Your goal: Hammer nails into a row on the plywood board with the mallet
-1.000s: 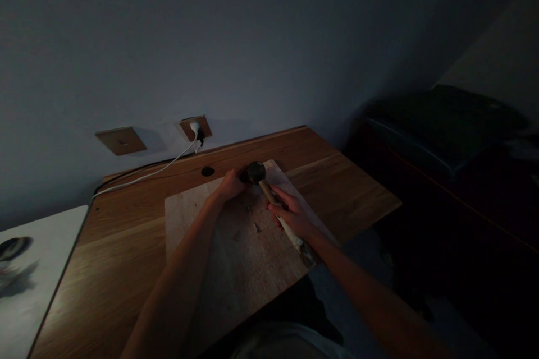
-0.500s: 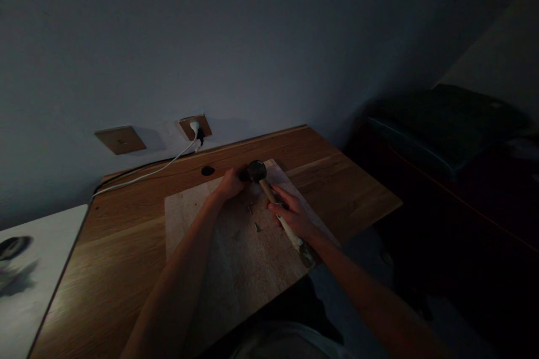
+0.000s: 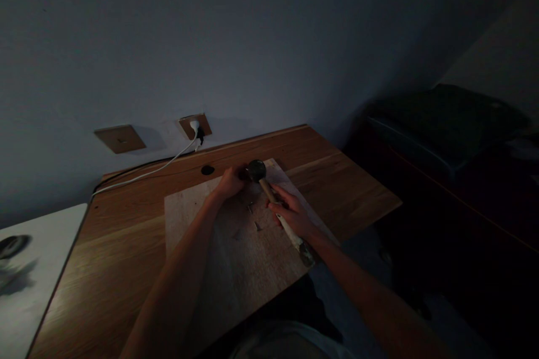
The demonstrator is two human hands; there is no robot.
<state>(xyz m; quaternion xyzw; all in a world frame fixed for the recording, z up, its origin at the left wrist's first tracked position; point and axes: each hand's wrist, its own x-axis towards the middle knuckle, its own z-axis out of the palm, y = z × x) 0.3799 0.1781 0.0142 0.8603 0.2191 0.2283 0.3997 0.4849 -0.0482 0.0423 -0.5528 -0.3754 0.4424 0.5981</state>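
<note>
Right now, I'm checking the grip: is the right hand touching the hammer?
Touching. The head view shows the right hand closed around the hammer along its handle.

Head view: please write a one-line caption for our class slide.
Right hand gripping a hammer, left hand near its head, over a board with small fasteners.

Single view: head-worn camera, set above the near side of the wooden tabletop (image 3: 113,235), facing forward and pitched down. Range near; left hand (image 3: 231,181) and right hand (image 3: 293,214) fall about mid-frame. Tabletop's far edge runs at a slant, both right corners in frame, near left corner cut off below. Wall (image 3: 269,56) fills the upper part.
</note>
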